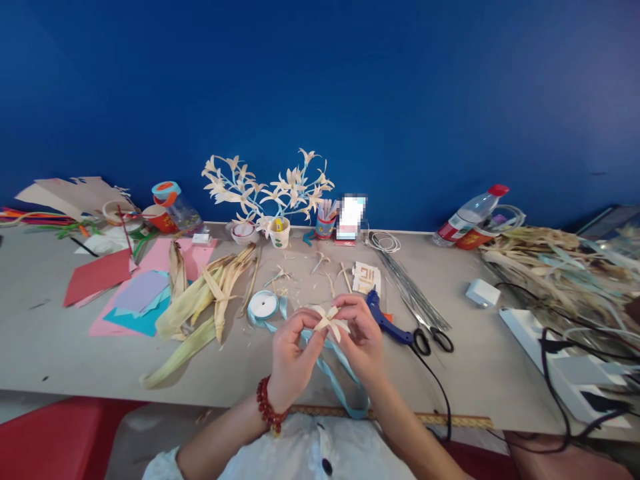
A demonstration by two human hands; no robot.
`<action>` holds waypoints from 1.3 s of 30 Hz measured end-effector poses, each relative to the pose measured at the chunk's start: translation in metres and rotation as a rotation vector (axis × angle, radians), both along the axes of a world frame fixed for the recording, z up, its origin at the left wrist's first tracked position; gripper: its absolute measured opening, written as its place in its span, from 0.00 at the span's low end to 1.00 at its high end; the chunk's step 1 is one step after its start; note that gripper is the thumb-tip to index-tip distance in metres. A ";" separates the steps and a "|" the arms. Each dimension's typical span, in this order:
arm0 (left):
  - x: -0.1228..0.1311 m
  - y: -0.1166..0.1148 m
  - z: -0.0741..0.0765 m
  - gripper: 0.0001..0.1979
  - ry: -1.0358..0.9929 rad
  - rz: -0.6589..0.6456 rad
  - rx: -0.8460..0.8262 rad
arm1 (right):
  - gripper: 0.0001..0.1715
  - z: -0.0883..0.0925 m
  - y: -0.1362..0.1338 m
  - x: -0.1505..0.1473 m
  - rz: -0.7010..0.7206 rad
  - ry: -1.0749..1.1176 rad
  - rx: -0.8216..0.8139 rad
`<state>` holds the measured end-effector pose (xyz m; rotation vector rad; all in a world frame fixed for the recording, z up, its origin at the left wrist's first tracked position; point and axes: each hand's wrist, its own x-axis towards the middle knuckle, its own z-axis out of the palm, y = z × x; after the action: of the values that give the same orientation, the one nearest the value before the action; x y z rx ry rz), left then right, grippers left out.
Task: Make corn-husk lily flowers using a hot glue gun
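Between my two hands is a small cream flower of corn husk (329, 321) with its petals spread. My left hand (295, 353), with a red bead bracelet at the wrist, pinches it from the left. My right hand (364, 340) pinches its petals from the right. A light blue ribbon (345, 390) loops below and behind both hands, running from a ribbon spool (263, 305) at the left. Just right of my right hand lies a blue glue gun (387, 322), beside black-handled scissors (433, 337). Loose husk flowers (280, 273) lie beyond my hands.
Corn husks (210, 300) and coloured paper (135, 300) lie left. Husk flower stems stand in a white cup (279, 233) at the back. Wires (415, 287), a bottle (473, 213), a power strip (535, 347) and a husk pile (545, 257) are right. The glue gun's black cord crosses the table's front edge.
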<state>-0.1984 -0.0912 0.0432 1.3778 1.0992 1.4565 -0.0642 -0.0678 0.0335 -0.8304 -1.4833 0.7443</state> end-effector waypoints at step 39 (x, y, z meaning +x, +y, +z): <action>0.001 -0.004 -0.002 0.06 0.022 -0.014 0.045 | 0.02 -0.006 -0.008 0.000 -0.073 -0.068 0.072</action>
<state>-0.1978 -0.0953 0.0415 1.4334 1.0743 1.4675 -0.0642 -0.0755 0.0277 -0.8576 -1.5226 0.6101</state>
